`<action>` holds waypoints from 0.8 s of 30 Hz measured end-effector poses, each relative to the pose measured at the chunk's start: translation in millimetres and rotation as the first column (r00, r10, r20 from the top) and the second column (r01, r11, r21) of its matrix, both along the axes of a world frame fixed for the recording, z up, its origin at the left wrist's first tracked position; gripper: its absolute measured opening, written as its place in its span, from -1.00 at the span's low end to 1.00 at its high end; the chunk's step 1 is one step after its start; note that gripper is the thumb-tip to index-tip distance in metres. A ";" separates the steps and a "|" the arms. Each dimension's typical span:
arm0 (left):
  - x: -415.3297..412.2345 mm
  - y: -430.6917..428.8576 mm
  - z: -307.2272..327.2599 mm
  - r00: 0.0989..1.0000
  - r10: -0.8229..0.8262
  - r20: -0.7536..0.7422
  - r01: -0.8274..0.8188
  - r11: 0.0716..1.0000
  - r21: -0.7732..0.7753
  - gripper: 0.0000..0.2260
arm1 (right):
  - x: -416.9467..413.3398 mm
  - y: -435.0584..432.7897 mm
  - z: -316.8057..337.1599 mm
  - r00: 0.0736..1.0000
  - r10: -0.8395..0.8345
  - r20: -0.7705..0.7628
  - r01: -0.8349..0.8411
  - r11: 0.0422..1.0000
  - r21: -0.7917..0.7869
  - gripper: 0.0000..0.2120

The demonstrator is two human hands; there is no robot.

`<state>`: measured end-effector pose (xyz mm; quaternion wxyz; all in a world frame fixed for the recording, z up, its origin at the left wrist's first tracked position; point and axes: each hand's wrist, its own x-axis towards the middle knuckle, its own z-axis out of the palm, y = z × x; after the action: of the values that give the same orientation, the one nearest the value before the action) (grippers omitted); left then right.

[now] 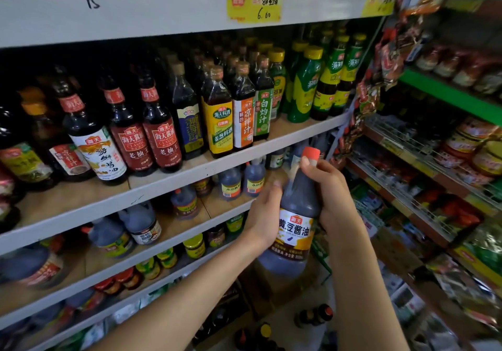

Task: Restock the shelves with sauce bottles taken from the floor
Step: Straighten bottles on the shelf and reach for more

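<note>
Grocery shelves (190, 175) stocked with dark bottles (160, 138) form the background. In front of the shelves: left hand (264, 214), grip closed round the body of a red-capped sauce bottle (296, 228), held nearly upright; right hand (330, 190), grip closed on its neck.

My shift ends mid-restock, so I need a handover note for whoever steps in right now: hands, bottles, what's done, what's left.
Left grip: holds the soy sauce bottle by its body.
Right grip: holds its neck, just below the red cap.
Bottle: roughly upright, in the air before the shelves, not yet set down.
Done: this bottle is off the floor.
Left: set it on a shelf, perhaps the lower shelf with bare board; more floor bottles remain.
</note>
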<state>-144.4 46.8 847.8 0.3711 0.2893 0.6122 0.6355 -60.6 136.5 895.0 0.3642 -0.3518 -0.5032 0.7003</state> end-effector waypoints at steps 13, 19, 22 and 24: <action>13.4 -1.7 -4.6 0.994 -0.084 0.076 0.087 0.996 -0.036 -0.47 | 16.8 3.0 -14.8 0.999 -0.026 0.019 0.027 0.998 -0.050 -0.77; -10.2 -30.4 -23.6 0.996 -0.002 0.091 0.009 0.997 -0.075 -0.51 | -15.6 -17.3 -36.2 0.999 0.050 0.005 -0.049 0.991 -0.121 -0.73; -26.5 -53.8 -33.5 0.989 0.104 0.110 -0.088 0.986 -0.142 -0.56 | -41.1 -36.7 -44.6 0.995 0.103 -0.003 -0.102 0.981 -0.165 -0.64; -36.7 -71.4 -39.7 0.983 0.149 0.107 -0.132 0.979 -0.153 -0.61 | -56.7 -51.2 -50.8 0.992 0.125 0.006 -0.122 0.976 -0.179 -0.74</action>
<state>-181.1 -24.6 808.1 0.3809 0.1794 0.6528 0.6298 -117.3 85.3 844.2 0.2826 -0.3569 -0.4627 0.7607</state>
